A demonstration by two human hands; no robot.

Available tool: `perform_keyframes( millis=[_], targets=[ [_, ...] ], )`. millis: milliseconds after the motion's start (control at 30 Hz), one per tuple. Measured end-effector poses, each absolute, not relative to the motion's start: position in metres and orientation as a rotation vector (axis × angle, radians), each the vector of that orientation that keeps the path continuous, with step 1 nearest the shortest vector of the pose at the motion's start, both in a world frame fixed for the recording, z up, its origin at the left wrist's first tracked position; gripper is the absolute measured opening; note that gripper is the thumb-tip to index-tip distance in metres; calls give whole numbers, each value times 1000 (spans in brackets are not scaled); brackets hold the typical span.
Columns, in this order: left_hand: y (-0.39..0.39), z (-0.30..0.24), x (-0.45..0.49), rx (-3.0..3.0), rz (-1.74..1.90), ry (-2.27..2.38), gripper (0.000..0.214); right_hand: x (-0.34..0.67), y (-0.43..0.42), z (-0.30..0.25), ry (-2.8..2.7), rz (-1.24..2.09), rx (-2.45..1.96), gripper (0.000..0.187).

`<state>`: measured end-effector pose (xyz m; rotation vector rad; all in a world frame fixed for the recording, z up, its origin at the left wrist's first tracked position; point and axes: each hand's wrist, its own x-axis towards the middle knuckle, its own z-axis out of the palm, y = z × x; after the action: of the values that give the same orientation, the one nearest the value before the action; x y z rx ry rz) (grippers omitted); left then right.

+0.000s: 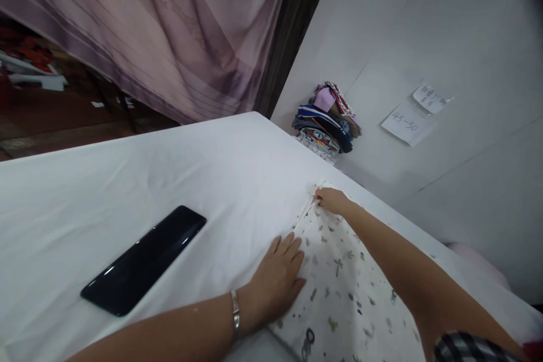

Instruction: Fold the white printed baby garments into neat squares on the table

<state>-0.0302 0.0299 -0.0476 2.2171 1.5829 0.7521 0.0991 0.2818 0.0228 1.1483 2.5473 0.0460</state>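
A white cloth piece with small printed leaves and figures lies over the near right part of the white-covered table. My right hand pinches its far corner, where the fabric bunches into folds. Flat on the cloth's left edge rests my left hand, fingers stretched out and a silver bangle at its wrist. What lies under the left palm is hidden. Left of that hand is a glossy black rectangular slab, apart from the printed cloth.
A stack of folded clothes sits by the wall past the table's right edge. Paper notes are stuck on the wall. A pink curtain hangs behind the table's far edge. Something pink shows at the right.
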Motion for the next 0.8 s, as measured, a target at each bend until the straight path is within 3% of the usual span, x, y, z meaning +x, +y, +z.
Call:
perform_keyframes(
  millis=[233,467,800],
  targets=[
    [30,-48,-31,2235,772,1589,46,105,275,23,2642,120,1047,15],
    [30,-47,-31,2222,767,1574,46,98,287,15,2623,98,1023,34],
    [30,-47,-30,2219,767,1575,47,94,291,17,2619,138,972,17]
  ],
)
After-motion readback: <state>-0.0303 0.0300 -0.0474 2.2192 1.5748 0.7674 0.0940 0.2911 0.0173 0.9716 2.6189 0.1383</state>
